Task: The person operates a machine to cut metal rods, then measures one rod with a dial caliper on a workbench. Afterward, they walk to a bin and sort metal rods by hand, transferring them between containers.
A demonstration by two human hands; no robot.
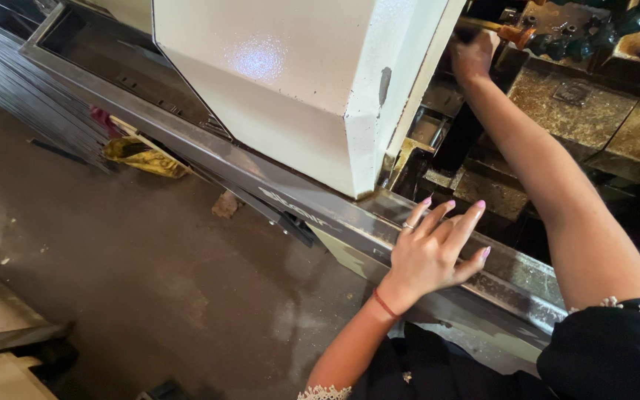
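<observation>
**Steel rail under one palm, tool handle in the other fist**

Grey steel rail [312, 211] along the machine's front edge, slanting from upper left to lower right. Left hand [431, 252] flat on that rail, fingers spread and released, gripping nothing; ring on one finger, red thread at the wrist. Right hand [474, 55] stretched far up into the machine, clenched around a dark handle [483, 30] with an orange tip [516, 34] poking out to the right. Handle at the top of the view, just beside the white housing [298, 81] and above rusty brown machine blocks [579, 104]. Green knobs [587, 41] close to the orange tip. Down left, on the dusty floor [135, 274]: a yellow rag [142, 157] beside a bundle of thin metal rods [24, 81].
</observation>
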